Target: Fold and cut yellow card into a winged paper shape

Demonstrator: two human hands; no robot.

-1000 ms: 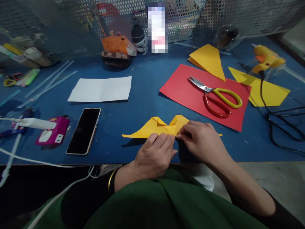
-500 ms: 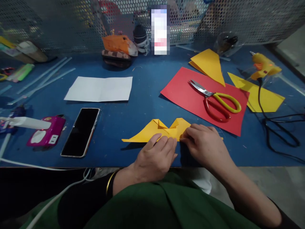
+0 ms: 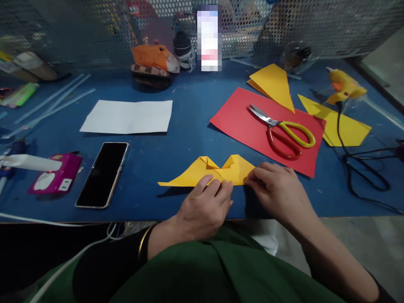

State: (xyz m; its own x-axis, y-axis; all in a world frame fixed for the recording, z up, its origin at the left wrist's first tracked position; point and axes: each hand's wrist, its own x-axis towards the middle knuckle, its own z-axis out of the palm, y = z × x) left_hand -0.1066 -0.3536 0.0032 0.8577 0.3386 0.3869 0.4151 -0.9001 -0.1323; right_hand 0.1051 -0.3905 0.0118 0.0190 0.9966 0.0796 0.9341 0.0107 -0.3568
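A folded yellow paper [image 3: 189, 171] lies near the front edge of the blue table, with two peaks and a notch along its top. My left hand [image 3: 205, 204] grips its lower edge near the middle, the fingers curled over it. At the right part of the same edge, my right hand [image 3: 274, 187] pinches the paper between thumb and fingers and hides its right end. Beyond my right hand, scissors [image 3: 274, 123] with one red and one yellow handle rest partly open on a red sheet [image 3: 232, 113].
Left of the paper are a black-screened phone [image 3: 103, 174], a creased white sheet [image 3: 126, 118] and a magenta power strip [image 3: 58, 172]. More yellow paper [image 3: 273, 84] and a yellow glue gun [image 3: 345, 86] with a black cord lie at right. A lit phone [image 3: 209, 40] stands at the back.
My right hand has slid a little to the right along the paper's lower edge, uncovering more of it. My left hand stays in place. The whole view has shifted slightly.
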